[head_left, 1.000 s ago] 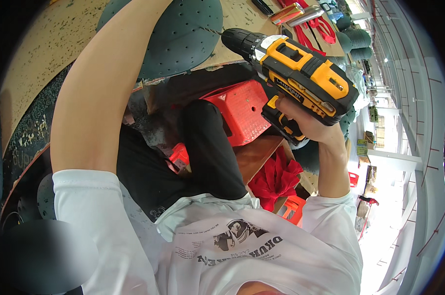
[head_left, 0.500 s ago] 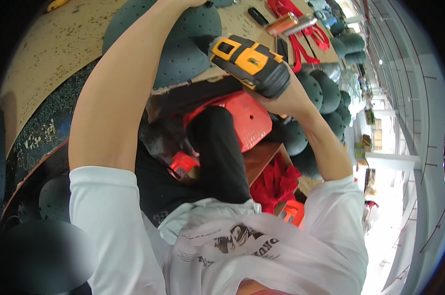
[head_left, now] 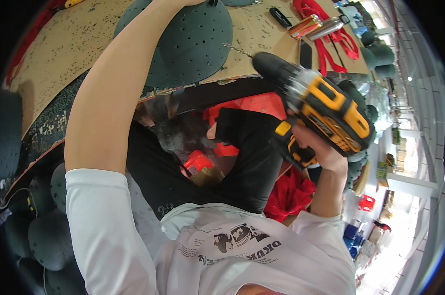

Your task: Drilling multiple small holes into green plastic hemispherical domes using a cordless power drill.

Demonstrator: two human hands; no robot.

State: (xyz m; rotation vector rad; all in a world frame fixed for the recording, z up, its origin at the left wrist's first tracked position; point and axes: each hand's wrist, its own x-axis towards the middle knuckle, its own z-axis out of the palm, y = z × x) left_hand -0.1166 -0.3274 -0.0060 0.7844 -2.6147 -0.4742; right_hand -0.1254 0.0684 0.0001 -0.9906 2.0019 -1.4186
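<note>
My right hand [head_left: 316, 147] is wrapped round the handle of a yellow and black cordless drill [head_left: 336, 110], held up right of the dome. Its thin drill bit [head_left: 239, 50] points left, the tip overlapping the dome's right edge in view; I cannot tell if they touch. The dark green dome [head_left: 195, 46], dotted with small holes, rests on the worktable at the top. My left arm reaches across to it, and my left hand [head_left: 187, 2] is at its far side, mostly cut off by the picture's upper edge, its fingers hidden.
The brown-topped worktable [head_left: 85, 44] is strewn with dark shavings. Right of the dome lie a black phone [head_left: 305, 54], a can [head_left: 306, 26], a metal bottle [head_left: 328, 28] and red straps [head_left: 347, 44]. A red stool [head_left: 261, 102] is below; more domes [head_left: 50, 241] are stacked at left.
My right hand has drawn the drill back from the dome, rightward and toward me, bringing the bit into sight. My left hand stays at the dome. The view has shifted slightly.
</note>
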